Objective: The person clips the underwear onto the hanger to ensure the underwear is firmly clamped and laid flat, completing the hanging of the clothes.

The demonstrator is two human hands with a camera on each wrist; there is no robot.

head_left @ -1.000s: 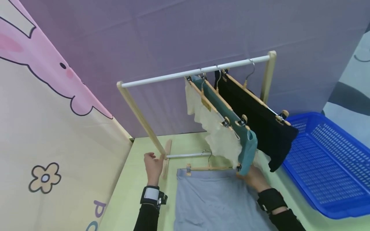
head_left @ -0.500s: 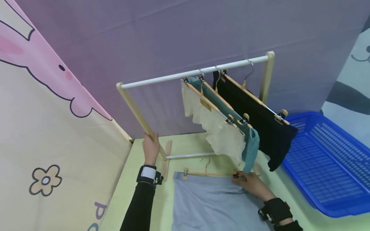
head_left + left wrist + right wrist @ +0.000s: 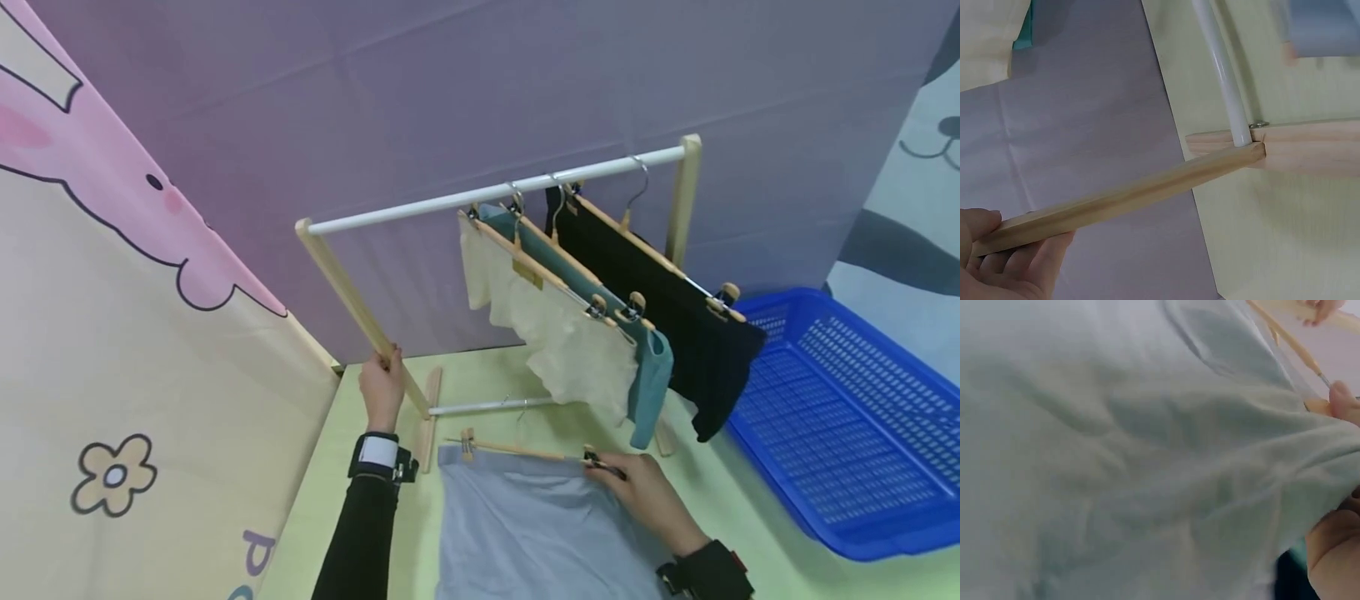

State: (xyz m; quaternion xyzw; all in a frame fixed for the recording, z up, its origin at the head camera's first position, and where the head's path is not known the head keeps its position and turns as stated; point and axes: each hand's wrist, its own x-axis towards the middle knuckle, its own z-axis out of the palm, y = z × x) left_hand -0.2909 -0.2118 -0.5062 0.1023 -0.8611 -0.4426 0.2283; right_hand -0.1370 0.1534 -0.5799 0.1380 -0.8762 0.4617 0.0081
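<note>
In the head view my left hand (image 3: 382,388) grips the wooden side post (image 3: 347,287) of a small clothes rack. The left wrist view has my thumb and fingers (image 3: 1054,250) on either side of that post. My right hand (image 3: 641,492) pinches the right clip end of a wooden clip hanger (image 3: 517,450). From this hanger hangs a pale blue-grey skirt (image 3: 540,525), held in front of the rack with its waistband tilted. Close up, the skirt's cloth (image 3: 1147,475) fills most of the right wrist view, and the right thumb (image 3: 1342,400) lies by the hanger end.
Cream (image 3: 570,350), teal (image 3: 651,392) and black (image 3: 675,342) garments hang on clip hangers from the white top rail (image 3: 420,207). A lower white rail (image 3: 487,407) runs near the green tabletop (image 3: 315,508). A blue plastic basket (image 3: 847,525) stands on the right.
My left hand has moved up from the post's foot and taken hold of it. My right hand has drawn the hanger and skirt left and away from the rack, from behind the hanging clothes.
</note>
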